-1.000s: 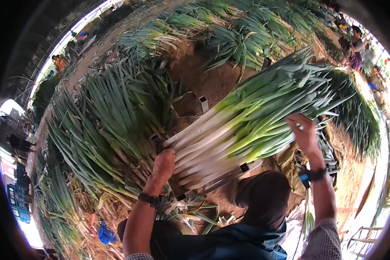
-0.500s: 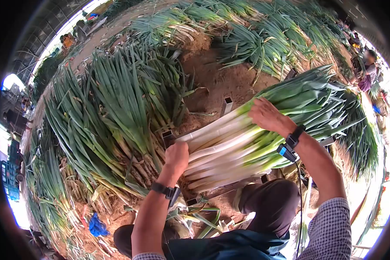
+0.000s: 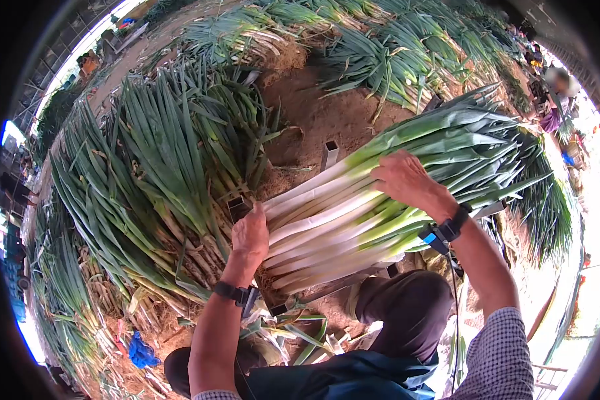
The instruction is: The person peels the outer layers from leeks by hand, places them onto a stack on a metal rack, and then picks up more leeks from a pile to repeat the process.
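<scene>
A broad layer of long green onions [image 3: 320, 230] lies side by side across a metal frame [image 3: 330, 155] in front of me, white stalks to the left and green leaves to the right. My left hand [image 3: 250, 232] is closed at the white root ends on the left, thumb up, its fingers curled against the uppermost stalks. Over the middle, where white turns green, my right hand [image 3: 410, 179] is closed with bent fingers on a stalk near the layer's far side. Its fingertips are partly hidden.
A tall heap of untrimmed green onions [image 3: 153, 153] stands just left of the frame. More piles [image 3: 380, 60] cover the ground behind. A blue plastic scrap [image 3: 142, 350] lies at lower left. My knee [image 3: 410, 310] is close to the frame's near edge. Another person [image 3: 557, 93] is at far right.
The whole view has shifted slightly left. My right hand has moved a little nearer to me across the layer, showing more of the far stalks. My left hand stays at the root ends.
</scene>
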`<state>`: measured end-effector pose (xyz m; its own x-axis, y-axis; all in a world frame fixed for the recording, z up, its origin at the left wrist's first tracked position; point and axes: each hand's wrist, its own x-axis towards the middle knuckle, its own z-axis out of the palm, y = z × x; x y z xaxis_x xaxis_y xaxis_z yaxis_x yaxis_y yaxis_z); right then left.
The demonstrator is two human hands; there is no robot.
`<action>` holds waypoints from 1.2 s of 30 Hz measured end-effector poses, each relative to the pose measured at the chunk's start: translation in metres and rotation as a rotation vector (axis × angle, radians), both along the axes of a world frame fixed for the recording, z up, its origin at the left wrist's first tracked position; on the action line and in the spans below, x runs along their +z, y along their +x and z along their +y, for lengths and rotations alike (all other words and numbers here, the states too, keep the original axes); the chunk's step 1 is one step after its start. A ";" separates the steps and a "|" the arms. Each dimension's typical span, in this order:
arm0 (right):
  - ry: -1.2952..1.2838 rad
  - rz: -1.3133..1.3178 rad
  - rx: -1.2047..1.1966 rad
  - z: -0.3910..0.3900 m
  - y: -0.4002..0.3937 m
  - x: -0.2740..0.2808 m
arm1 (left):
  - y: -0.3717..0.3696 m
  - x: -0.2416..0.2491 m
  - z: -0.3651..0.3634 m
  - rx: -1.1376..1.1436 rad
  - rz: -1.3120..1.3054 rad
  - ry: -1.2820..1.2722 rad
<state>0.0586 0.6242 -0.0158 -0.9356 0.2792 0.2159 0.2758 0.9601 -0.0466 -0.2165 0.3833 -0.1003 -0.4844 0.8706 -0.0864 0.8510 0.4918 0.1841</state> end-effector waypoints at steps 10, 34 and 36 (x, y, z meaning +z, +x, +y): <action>0.164 -0.123 0.055 0.006 -0.003 -0.009 | -0.018 0.001 -0.001 -0.065 -0.158 0.056; -0.304 -0.011 -0.002 -0.012 0.012 -0.059 | -0.010 -0.001 -0.003 -0.120 -0.139 -0.036; -0.260 0.215 0.151 0.008 0.020 -0.063 | -0.013 -0.005 -0.002 -0.039 -0.213 -0.073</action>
